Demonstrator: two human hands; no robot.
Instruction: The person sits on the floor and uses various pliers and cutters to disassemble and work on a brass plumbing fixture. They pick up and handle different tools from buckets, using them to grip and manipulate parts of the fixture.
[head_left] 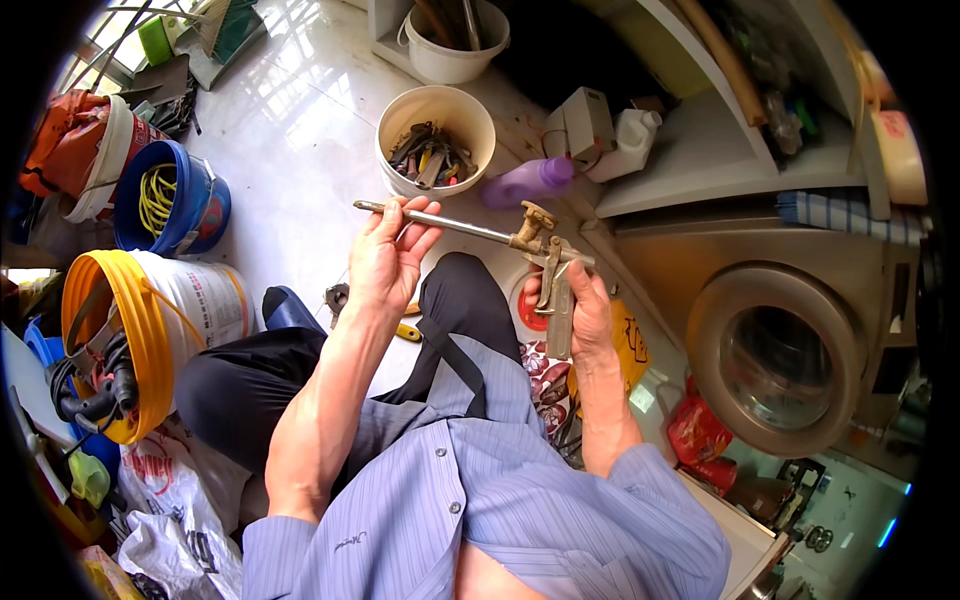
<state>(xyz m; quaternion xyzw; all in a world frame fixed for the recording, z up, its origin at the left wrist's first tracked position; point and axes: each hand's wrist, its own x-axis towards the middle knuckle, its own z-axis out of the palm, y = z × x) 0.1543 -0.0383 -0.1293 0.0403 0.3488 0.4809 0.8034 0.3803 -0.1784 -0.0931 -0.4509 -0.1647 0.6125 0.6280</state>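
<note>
I hold a worn metal spray gun (pixel 535 245) with a long thin nozzle tube above my lap. My right hand (pixel 585 315) is wrapped around its handle and trigger part. My left hand (pixel 385 255) grips the tube near its far tip, fingers curled over it. The tube runs level from left to right between both hands. I sit in dark trousers and a striped blue shirt.
A cream bucket of hand tools (pixel 436 140) stands on the white tiled floor ahead, a white bucket (pixel 455 45) behind it. A yellow-rimmed bucket with cables (pixel 130 330) and a blue bucket (pixel 170 200) are at left. A washing machine (pixel 790 350) and shelf (pixel 700 160) stand at right. A purple bottle (pixel 525 180) lies near.
</note>
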